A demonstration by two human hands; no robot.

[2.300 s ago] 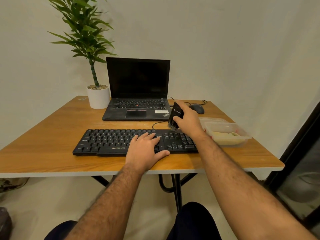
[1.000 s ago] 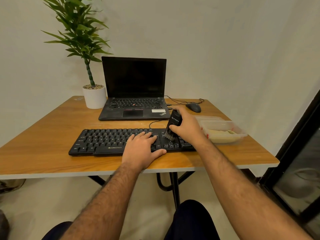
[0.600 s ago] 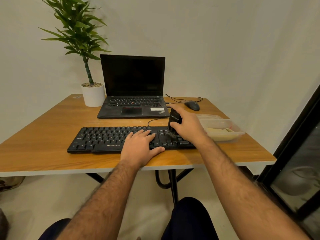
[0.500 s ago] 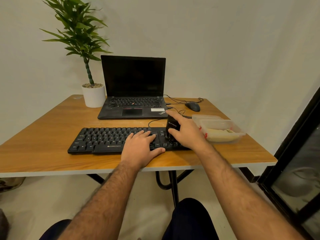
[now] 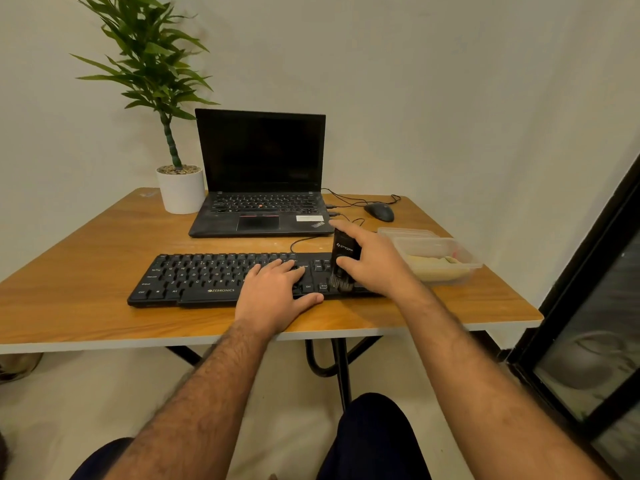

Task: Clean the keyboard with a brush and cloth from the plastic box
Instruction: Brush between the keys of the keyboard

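Observation:
A black keyboard (image 5: 201, 275) lies across the front of the wooden table (image 5: 86, 258). My left hand (image 5: 277, 294) rests flat on its middle keys, fingers spread, holding it down. My right hand (image 5: 375, 263) grips a black brush (image 5: 343, 258) upright, bristles down on the keys at the keyboard's right part, near its front edge. A clear plastic box (image 5: 464, 261) stands just right of the keyboard with a pale yellow cloth (image 5: 433, 263) inside.
An open black laptop (image 5: 259, 174) sits behind the keyboard, a potted plant (image 5: 180, 188) to its left. A black mouse (image 5: 380, 212) with its cable lies at the back right. The box lid (image 5: 405, 232) lies behind the box. A dark door frame (image 5: 588, 271) stands at right.
The brush in my right hand has come down from behind the keyboard onto its right keys and moved toward the front edge. My left hand has stayed in place.

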